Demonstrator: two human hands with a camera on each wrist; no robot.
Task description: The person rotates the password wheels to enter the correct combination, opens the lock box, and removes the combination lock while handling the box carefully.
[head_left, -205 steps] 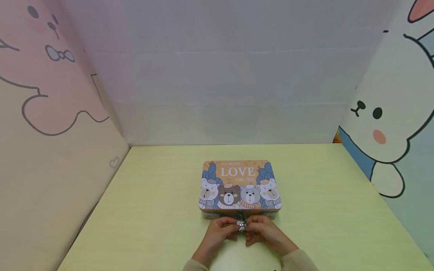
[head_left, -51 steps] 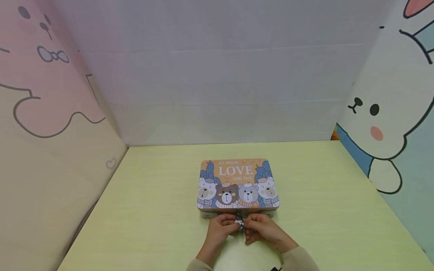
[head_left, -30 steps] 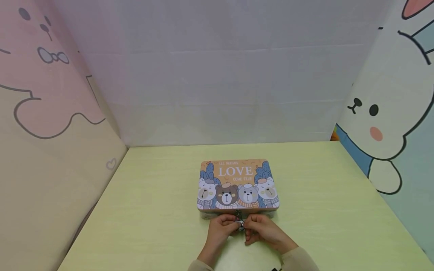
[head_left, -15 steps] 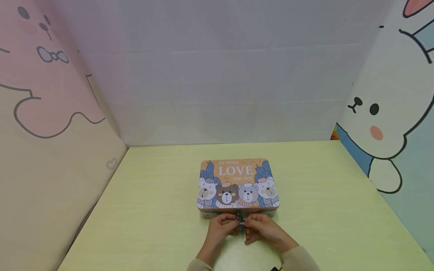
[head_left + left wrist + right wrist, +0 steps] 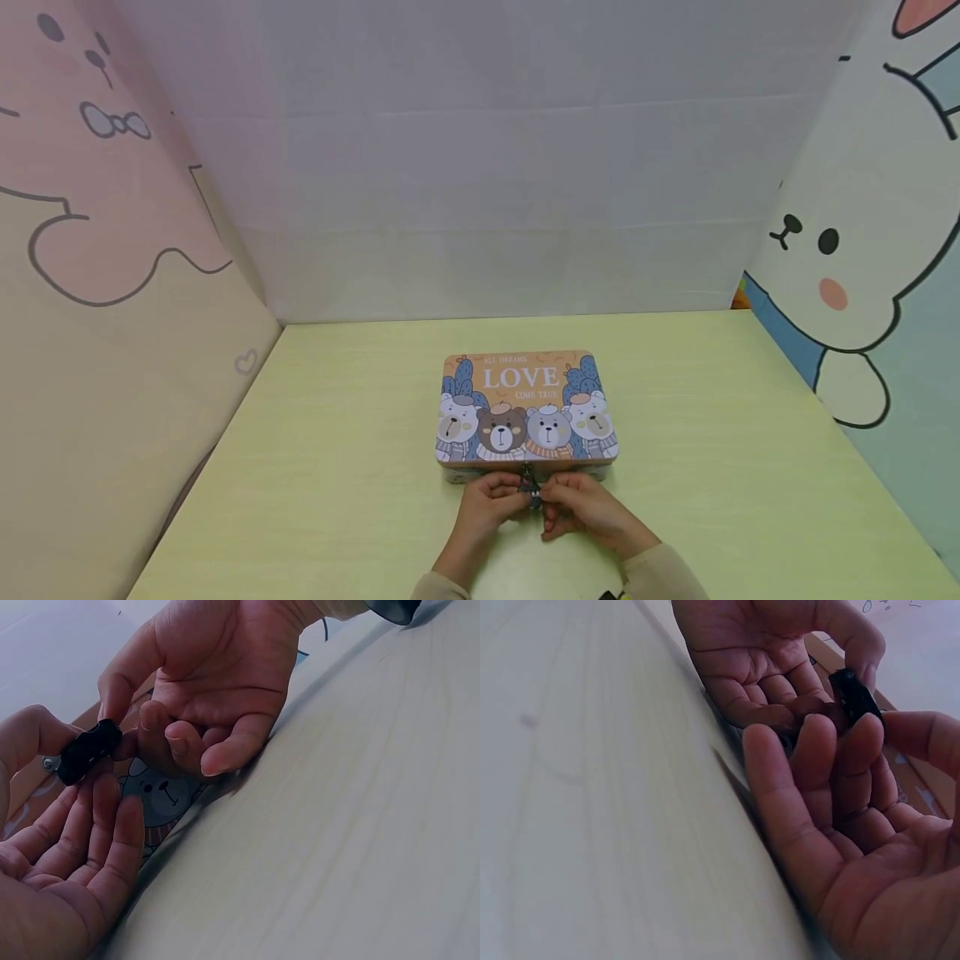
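Note:
A tin box [image 5: 527, 408] with bears and the word LOVE on its lid lies closed on the table. At the middle of its front edge hangs a small dark padlock [image 5: 535, 497], mostly covered by fingers in the head view. My left hand [image 5: 483, 510] pinches the padlock from the left, thumb and fingertips on its body. From the right, my right hand [image 5: 588, 510] pinches its other side. Up close in the left wrist view, the padlock [image 5: 88, 752] has a black body with a small silver knob at one end. Both hands' lower fingers are loosely curled.
A pale yellow-green table [image 5: 360, 417] spreads around the box. Behind it hangs a plain whitish cloth wall [image 5: 510, 208]. Side panels with cartoon animals stand at the left [image 5: 150, 358] and right [image 5: 862, 267]. A small dark object [image 5: 609, 595] shows near the right sleeve.
The padlock's face looked bright silver in the older frames and looks dark now, so its angle seems slightly different. Both hands keep their grip on it. The box stays in place.

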